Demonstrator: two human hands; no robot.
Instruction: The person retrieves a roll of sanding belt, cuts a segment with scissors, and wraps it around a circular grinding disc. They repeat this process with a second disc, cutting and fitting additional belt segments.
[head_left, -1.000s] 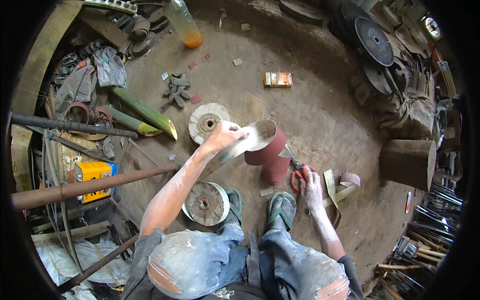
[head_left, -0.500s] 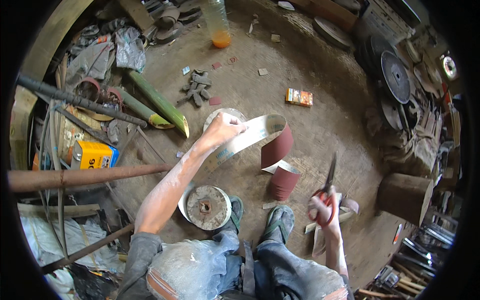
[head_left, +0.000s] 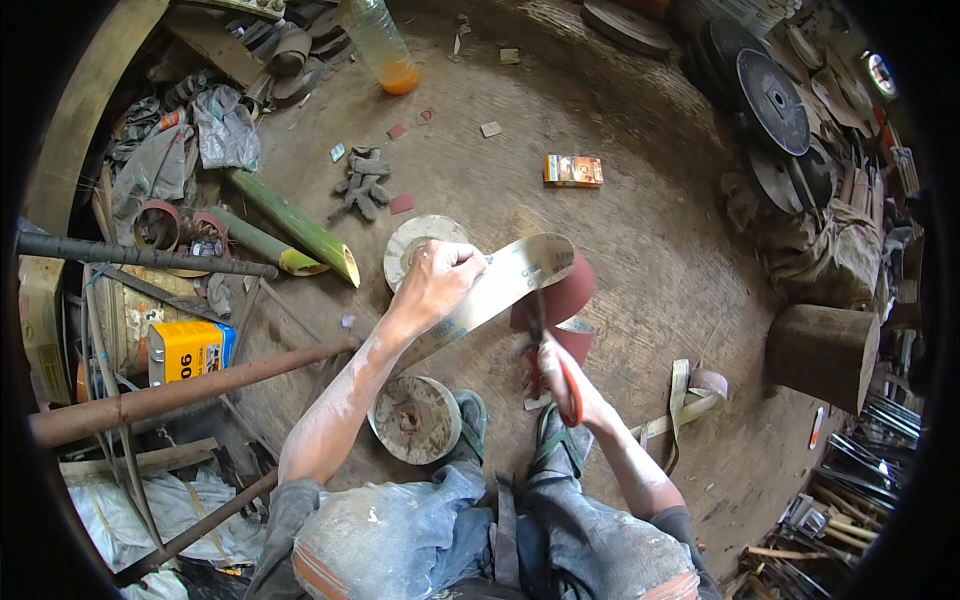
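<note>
My left hand (head_left: 438, 284) is closed, pinching the upper edge of a long strip of sandpaper (head_left: 508, 275) with a pale printed back and a dark red grit side. From there the strip bends to the right and curls down toward the floor. In my right hand (head_left: 568, 378) is a pair of scissors (head_left: 572, 396) with red handles; their dark blades point up at the strip's curled part. Whether the blades touch the strip I cannot tell. A round disc (head_left: 408, 240) lies partly behind my left hand, and a thick wheel (head_left: 415, 422) stands beside my left foot.
Rusty bars (head_left: 200, 388) reach in from the left, near a yellow-and-blue can (head_left: 188, 352). Cut green bamboo (head_left: 300, 230), a grey glove (head_left: 362, 185), a small box (head_left: 573, 171) and a bottle (head_left: 380, 50) lie or stand farther off. A log (head_left: 822, 352) is at right.
My right hand has swung left and upward with the scissors, from beside the right knee to the sandpaper strip. The left hand keeps its pinch on the strip.
</note>
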